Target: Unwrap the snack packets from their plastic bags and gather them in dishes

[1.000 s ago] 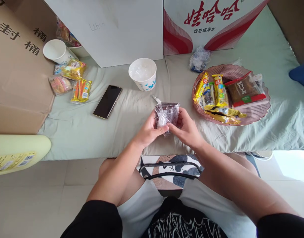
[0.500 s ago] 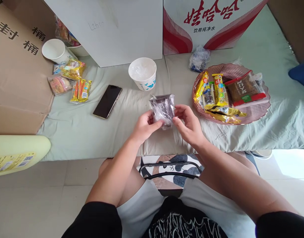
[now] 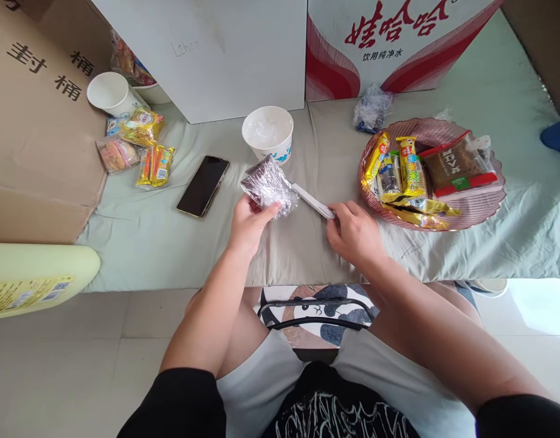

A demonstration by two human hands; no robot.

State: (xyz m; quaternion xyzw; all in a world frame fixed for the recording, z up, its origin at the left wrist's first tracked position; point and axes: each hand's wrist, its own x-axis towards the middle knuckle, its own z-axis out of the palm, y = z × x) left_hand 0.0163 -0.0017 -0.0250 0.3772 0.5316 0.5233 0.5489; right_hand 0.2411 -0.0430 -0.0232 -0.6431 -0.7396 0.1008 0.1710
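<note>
Plastic film, clear and crinkled, wraps a flat dark packet in the head view. Left hand grips the packet by its near edge, thumb laid on top and fingers curled underneath, so that it is raised at a slant over the pale green cloth. Beyond it stands a white paper cup with blue marks, its foot partly hidden by the packet's far corner; something clear and shiny lies inside.

Right hand is closed on the near end of a slim white tool, which points away toward the packet. The tool's thin far tip runs up to the packet's right edge; whether the two touch, I cannot tell.

To the left of the packet a phone lies face up with a dark screen. Farther left are a yellow snack pack, other small wrapped snacks, and a second paper cup leaning by a brown cardboard box.

To the right, near the right hand, sits a pink ribbed dish with yellow-wrapped bars and a brown pouch edged in red. Behind the dish's left side lies a wad of crumpled plastic, just before a red and white carton.
</note>
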